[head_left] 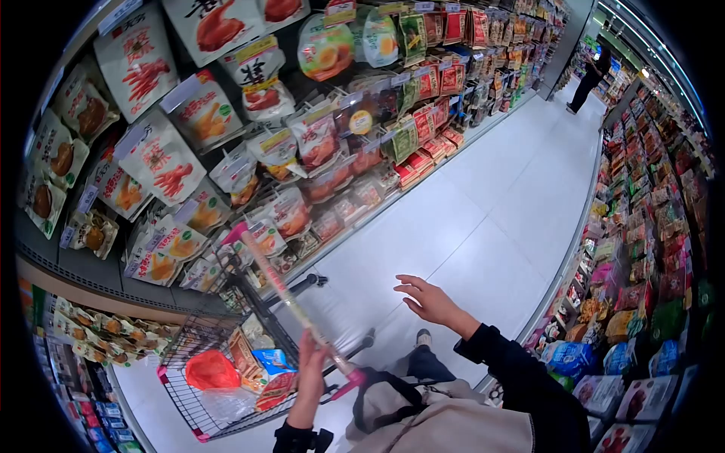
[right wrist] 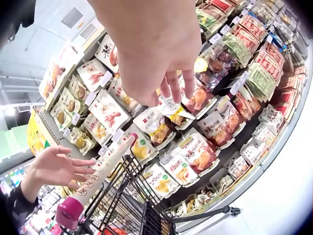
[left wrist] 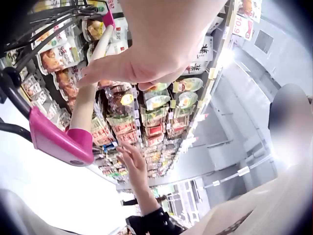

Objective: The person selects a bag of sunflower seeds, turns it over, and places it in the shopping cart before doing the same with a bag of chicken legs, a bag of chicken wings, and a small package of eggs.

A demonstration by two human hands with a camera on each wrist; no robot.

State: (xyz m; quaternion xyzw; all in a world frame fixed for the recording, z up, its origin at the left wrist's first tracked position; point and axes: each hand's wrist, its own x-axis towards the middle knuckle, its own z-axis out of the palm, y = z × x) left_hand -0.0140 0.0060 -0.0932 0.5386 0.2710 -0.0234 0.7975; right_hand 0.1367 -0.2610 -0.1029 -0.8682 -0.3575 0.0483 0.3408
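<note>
My left hand (head_left: 310, 368) lies at the shopping cart's pale handle (head_left: 281, 293), its fingers extended, as the right wrist view also shows. In the left wrist view its thumb (left wrist: 100, 70) crosses over the bar. The handle has pink end caps (left wrist: 61, 139). My right hand (head_left: 432, 303) hovers in the air to the right of the cart over the floor, fingers loosely spread with nothing in them. The wire cart (head_left: 181, 347) contains a red plastic bag (head_left: 211, 370), a blue-and-white packet (head_left: 273, 361) and other packages.
A shelf wall of hanging snack packets (head_left: 162, 158) runs along the left. More shelves with packaged goods (head_left: 634, 249) line the right side. White tiled floor (head_left: 468, 219) lies between them. Farther down the aisle stands a person in dark clothes (head_left: 590, 83).
</note>
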